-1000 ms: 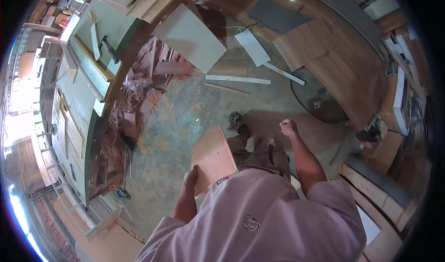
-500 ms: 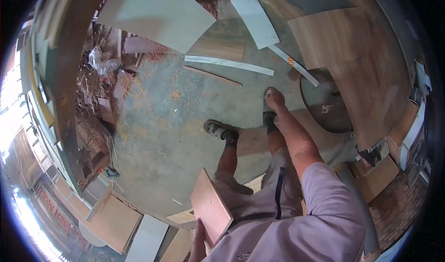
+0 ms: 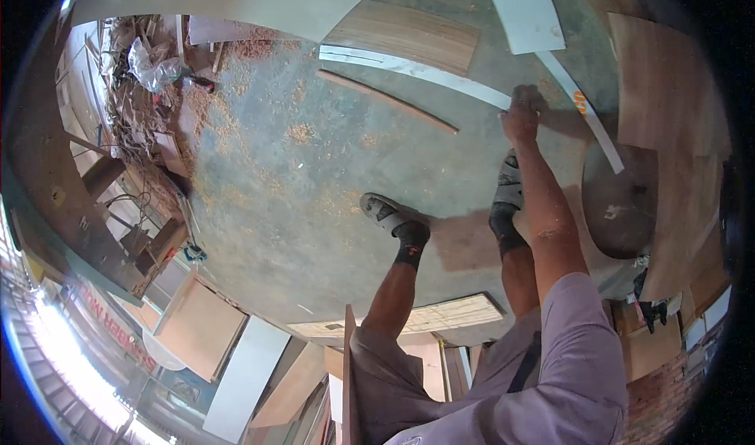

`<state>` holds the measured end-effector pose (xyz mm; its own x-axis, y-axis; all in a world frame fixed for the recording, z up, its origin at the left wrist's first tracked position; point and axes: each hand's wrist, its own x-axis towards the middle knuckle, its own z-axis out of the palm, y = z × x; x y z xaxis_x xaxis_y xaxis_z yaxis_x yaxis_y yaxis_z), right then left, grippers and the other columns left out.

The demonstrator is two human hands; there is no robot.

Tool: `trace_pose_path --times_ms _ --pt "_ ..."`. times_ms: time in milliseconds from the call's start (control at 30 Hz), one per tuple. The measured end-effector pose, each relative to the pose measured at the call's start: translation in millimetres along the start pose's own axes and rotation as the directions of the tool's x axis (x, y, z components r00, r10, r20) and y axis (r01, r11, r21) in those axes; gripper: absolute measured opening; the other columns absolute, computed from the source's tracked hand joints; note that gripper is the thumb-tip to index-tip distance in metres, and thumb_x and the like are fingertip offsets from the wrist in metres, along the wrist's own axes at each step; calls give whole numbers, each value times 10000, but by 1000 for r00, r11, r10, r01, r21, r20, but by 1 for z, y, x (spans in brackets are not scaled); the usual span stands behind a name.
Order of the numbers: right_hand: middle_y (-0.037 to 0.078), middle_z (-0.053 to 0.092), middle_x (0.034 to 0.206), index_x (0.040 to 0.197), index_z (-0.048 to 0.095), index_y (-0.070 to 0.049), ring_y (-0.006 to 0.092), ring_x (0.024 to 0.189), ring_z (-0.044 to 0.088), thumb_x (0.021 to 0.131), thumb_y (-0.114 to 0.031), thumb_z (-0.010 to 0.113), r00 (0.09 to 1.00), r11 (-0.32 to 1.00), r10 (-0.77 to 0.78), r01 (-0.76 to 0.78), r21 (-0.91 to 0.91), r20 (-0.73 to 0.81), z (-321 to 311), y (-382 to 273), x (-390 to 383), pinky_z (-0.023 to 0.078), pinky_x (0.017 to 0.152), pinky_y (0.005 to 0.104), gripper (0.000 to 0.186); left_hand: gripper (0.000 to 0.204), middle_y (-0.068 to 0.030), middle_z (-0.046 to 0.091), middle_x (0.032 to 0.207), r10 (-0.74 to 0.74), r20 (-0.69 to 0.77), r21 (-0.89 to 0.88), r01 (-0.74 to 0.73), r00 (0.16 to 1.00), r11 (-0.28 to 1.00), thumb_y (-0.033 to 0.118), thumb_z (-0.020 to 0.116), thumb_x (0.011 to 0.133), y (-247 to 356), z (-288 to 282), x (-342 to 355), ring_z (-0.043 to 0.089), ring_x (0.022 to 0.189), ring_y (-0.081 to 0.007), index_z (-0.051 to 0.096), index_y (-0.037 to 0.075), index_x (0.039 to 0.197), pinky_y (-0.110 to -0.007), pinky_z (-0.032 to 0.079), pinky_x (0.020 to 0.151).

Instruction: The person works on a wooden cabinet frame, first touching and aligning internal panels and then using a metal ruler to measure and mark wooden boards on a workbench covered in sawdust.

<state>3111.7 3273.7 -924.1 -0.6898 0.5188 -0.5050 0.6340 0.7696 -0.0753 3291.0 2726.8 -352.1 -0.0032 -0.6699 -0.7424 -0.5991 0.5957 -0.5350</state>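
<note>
Right hand [image 3: 521, 118] low over the floor [image 3: 283, 185], at the right end of a white strip [image 3: 425, 69].

The fingers look curled at the strip's end, but whether they grip it or only hover cannot be told. The strip lies along a brown panel [image 3: 409, 32], a thin stick [image 3: 385, 99] on its near side; a white board [image 3: 523, 12] and an orange-marked slat [image 3: 594, 130] lie to the right. Lifted by one end, the strip could swing and scrape the panel or catch the stick; leaning over could tip the upright board [image 3: 350, 374] by the left leg [image 3: 393, 291] if loosely held. That board shows only its edge; the left hand is out of sight, its hold unknown. The strip's curve may come from the lens.
</note>
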Motion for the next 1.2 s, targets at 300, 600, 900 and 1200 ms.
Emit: trace_pose_path --times_ms 300,600,900,1200 --pt "237 645 1158 1036 672 -8 404 1100 613 768 -75 590 948 995 -64 36 93 311 8 42 -32 496 931 483 288 844 -309 565 1294 44 41 26 -45 998 999 661 255 993 14 -15 -12 528 1247 -411 492 -52 1377 -470 436 1031" --pt "187 523 1098 1183 499 -50 428 996 600 745 -82 718 985 918 27 43 393 -171 -226 -5 -212 509 811 518 491 803 -294 582 1279 260 48 -73 -256 965 964 631 287 1006 -20 -27 -52 547 1225 -394 478 -50 1388 -463 448 1016" --pt "195 548 1063 1099 576 -26 424 922 620 770 -295 747 924 881 -319 371 293 -211 -440 -71 -332 512 791 515 458 764 -278 599 1265 583 -12 -364 -547 812 754 600 319 1020 -125 -33 -108 567 1203 -378 464 -48 1399 -456 459 1001" --pt "134 684 992 959 708 -111 356 940 653 811 -357 717 602 594 -797 769 237 45 -583 -257 -442 513 822 468 288 620 -161 660 1191 674 -262 -879 -459 691 129 525 379 1040 -208 -100 -125 625 1081 -290 524 -1 1334 -401 501 909"
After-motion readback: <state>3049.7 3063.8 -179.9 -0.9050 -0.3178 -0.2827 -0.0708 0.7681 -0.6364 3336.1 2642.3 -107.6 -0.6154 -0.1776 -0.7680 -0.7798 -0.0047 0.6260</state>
